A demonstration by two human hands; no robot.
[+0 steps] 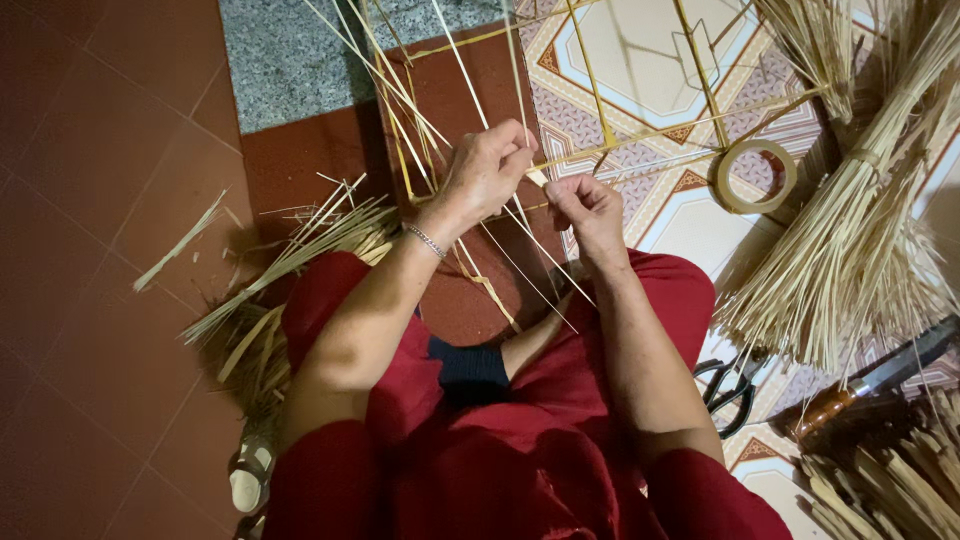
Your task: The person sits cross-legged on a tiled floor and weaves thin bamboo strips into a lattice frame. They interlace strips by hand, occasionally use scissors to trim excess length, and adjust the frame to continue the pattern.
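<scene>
— Red-clad knees lowest; what do the hands hold above them?
— Left hand [487,172] and right hand [588,207], fingers pinched shut on one thin bamboo strip [538,177] between them, running left-right at the stick frame [600,110], over the floor [100,300]

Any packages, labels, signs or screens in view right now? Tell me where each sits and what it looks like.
None in view: no package, label, sign or screen.
Nearest thing of the sort: tape roll, a tan ring lying flat on the patterned floor tiles, right of the hands, unmarked as far as shows.
</scene>
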